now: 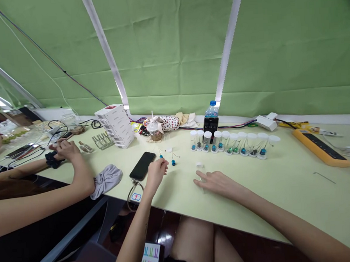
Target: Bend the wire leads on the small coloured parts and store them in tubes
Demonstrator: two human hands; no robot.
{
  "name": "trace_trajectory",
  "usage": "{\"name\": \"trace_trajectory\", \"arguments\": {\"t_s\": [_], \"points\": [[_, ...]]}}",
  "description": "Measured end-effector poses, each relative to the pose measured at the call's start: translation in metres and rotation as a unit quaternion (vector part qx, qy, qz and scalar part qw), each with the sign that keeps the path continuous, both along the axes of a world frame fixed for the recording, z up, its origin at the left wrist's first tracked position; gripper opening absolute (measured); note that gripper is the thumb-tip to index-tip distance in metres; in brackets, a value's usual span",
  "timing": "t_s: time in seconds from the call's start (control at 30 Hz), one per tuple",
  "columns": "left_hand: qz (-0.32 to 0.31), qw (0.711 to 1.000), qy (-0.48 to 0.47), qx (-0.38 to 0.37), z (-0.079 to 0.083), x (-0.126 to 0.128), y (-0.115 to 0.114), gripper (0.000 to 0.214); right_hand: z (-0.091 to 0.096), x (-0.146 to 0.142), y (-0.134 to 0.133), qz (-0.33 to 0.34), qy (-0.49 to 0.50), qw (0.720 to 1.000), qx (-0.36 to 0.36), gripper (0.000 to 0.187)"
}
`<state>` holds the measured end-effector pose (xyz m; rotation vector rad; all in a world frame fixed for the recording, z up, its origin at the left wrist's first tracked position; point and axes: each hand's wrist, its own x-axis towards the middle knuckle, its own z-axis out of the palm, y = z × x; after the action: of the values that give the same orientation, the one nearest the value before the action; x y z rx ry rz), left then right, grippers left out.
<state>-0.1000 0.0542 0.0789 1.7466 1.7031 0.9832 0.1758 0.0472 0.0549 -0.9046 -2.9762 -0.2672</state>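
Note:
My left hand [156, 175] is closed with curled fingers by two small blue pieces with thin wires. One blue piece [161, 156] is just beyond its knuckles, the other blue piece [173, 162] stands to its right. Whatever those fingers hold, if anything, is hidden. Low over the table, my right hand [215, 183] has its thumb and fingers around a clear vial [201, 179], partly covered and blurred. A white cap [199, 165] shows just beyond the vial. Behind the hands stands a row of white-capped clear vials [228, 144] with blue, green and dark pieces inside.
A black phone [142, 166] with a strap lies left of my left hand. Further back are a drink cup [155, 132], stacked white boxes [116, 126] and a bottle [211, 108] behind an upright phone [210, 125]. An orange power strip [321, 146] lies right. A co-worker's arms [69, 179] occupy the left.

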Motion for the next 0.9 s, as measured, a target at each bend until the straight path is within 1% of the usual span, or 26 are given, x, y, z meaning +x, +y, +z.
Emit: {"name": "trace_trajectory", "arguments": {"t_s": [0.07,0.13,0.17,0.2,0.23,0.27,0.33,0.37,0.4,0.43,0.5,0.57,0.63,0.7,0.73,0.9], "points": [[-0.038,0.999,-0.014,-0.034,-0.016,0.008,0.006,0.018,-0.002,0.002,-0.003,0.056,-0.011,0.998,-0.007,0.03],[-0.061,0.997,-0.013,-0.052,-0.029,0.017,0.013,0.016,-0.001,0.0,-0.001,0.074,0.016,0.997,-0.017,0.028],[-0.073,0.996,-0.002,-0.054,-0.034,0.02,0.016,0.015,0.0,-0.002,0.001,0.064,0.051,0.996,-0.026,0.029],[-0.08,0.996,0.008,-0.046,-0.038,0.024,0.019,0.014,0.003,-0.006,0.004,0.039,0.104,0.993,-0.04,0.028],[-0.084,0.996,0.017,-0.034,-0.042,0.027,0.021,0.013,0.006,-0.01,0.009,0.004,0.17,0.984,-0.058,0.029],[-0.088,0.996,0.025,-0.021,-0.046,0.031,0.022,0.012,0.01,-0.016,0.015,-0.038,0.244,0.966,-0.08,0.031],[-0.097,0.994,0.04,0.01,-0.052,0.037,0.023,0.013,0.02,-0.032,0.031,-0.117,0.382,0.909,-0.116,0.042],[-0.104,0.993,0.055,0.026,-0.055,0.041,0.023,0.015,0.026,-0.042,0.04,-0.144,0.43,0.883,-0.123,0.046],[-0.109,0.99,0.078,0.043,-0.057,0.045,0.023,0.017,0.032,-0.052,0.051,-0.162,0.459,0.865,-0.12,0.048],[-0.113,0.986,0.109,0.062,-0.059,0.048,0.023,0.017,0.037,-0.063,0.063,-0.173,0.469,0.859,-0.114,0.048],[-0.122,0.969,0.193,0.096,-0.062,0.054,0.022,0.016,0.045,-0.084,0.088,-0.192,0.458,0.862,-0.1,0.048],[-0.135,0.938,0.294,0.122,-0.063,0.058,0.022,0.016,0.049,-0.102,0.11,-0.221,0.421,0.874,-0.102,0.049],[-0.152,0.898,0.389,0.136,-0.063,0.06,0.023,0.016,0.048,-0.115,0.128,-0.249,0.382,0.883,-0.112,0.047],[-0.161,0.87,0.444,0.142,-0.063,0.061,0.025,0.018,0.043,-0.123,0.14,-0.263,0.359,0.887,-0.121,0.044],[-0.162,0.863,0.456,0.144,-0.063,0.062,0.026,0.019,0.04,-0.126,0.144,-0.265,0.354,0.888,-0.125,0.044],[-0.138,0.856,0.477,0.143,-0.069,0.064,0.034,0.025,0.029,-0.133,0.15,-0.27,0.335,0.894,-0.126,0.045]]}}
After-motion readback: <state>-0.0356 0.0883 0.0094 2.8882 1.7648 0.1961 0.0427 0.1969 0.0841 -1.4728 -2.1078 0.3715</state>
